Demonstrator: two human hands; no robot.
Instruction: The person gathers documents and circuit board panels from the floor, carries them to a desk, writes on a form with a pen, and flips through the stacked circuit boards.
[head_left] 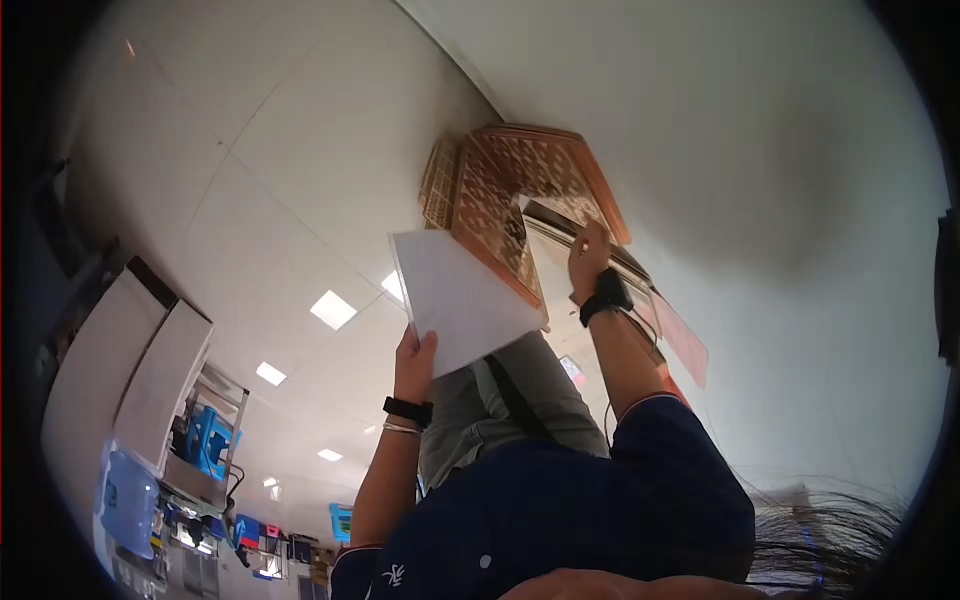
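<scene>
A white, flat rectangular sheet [462,295], possibly a thin board, is pinched at its lower left edge by my left hand [415,352]. Its far end overlaps the patterned boards. My right hand [590,252] has its fingers curled at the edge of a dark-edged flat panel [548,216], one of several leaning together. Whether the fingers close fully round that edge is partly hidden. Just beyond both hands stands a brown-and-cream patterned board with a wooden border [490,195].
A pale wall [780,200] runs along the right. A pink sheet [682,338] leans by the panels. Glossy floor tiles [270,200] reflect ceiling lights. Far left are white panels [115,340], a blue plastic bin [130,500] and shelving with a blue item [210,440].
</scene>
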